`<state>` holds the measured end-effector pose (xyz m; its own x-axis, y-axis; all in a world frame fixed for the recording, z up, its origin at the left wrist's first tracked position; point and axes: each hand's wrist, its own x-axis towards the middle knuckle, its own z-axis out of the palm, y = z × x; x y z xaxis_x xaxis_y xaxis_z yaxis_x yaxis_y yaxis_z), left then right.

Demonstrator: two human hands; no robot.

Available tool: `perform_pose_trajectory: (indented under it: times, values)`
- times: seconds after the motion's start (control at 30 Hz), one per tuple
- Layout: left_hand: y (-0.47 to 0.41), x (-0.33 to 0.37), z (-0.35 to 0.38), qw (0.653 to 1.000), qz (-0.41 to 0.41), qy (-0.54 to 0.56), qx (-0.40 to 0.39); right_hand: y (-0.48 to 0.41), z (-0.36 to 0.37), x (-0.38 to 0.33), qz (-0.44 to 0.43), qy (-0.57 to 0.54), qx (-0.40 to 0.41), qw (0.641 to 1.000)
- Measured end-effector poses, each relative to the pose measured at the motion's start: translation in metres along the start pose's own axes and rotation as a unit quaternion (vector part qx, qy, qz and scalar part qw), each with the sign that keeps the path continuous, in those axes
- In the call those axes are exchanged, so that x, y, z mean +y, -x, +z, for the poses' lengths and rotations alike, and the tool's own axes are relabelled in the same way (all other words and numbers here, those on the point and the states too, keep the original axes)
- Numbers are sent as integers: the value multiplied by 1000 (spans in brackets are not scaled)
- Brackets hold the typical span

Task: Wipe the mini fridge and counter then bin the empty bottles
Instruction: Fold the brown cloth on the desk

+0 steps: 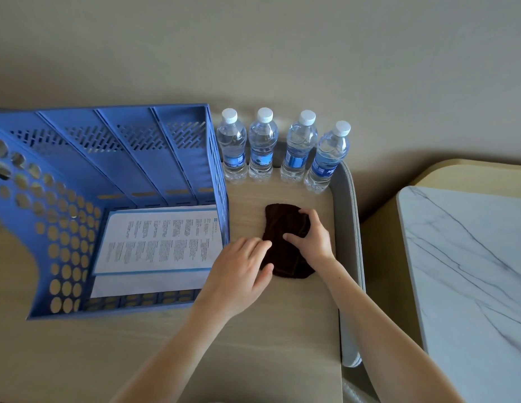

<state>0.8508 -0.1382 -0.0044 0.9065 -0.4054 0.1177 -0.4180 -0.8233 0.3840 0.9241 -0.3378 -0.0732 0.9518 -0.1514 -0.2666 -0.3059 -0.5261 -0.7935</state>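
Note:
A dark brown folded cloth [285,237] lies flat on the light wooden counter [253,330]. My right hand [311,237] rests on the cloth's right side, fingers curled over its edge. My left hand [239,274] touches the cloth's left edge with its fingertips. Several clear plastic water bottles [262,146] with white caps and blue labels stand upright in a row against the wall, behind the cloth. The rightmost bottle [326,161] stands near the counter's right corner.
A blue plastic file rack [122,158] stands on the counter's left part, with a printed sheet [157,242] lying in it. A grey padded edge [349,228] runs along the counter's right side. A white marble-patterned table [471,271] stands lower to the right.

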Motion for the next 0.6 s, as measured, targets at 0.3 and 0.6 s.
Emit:
perform_pose_trajectory:
  times: [0.3, 0.6]
  values:
    - [23, 14, -19, 1000, 5, -12, 25, 71, -13, -15, -122, -49, 52, 990]
    - [65, 35, -41, 998, 10, -17, 68, 167, -56, -41, -198, -93, 128, 967]
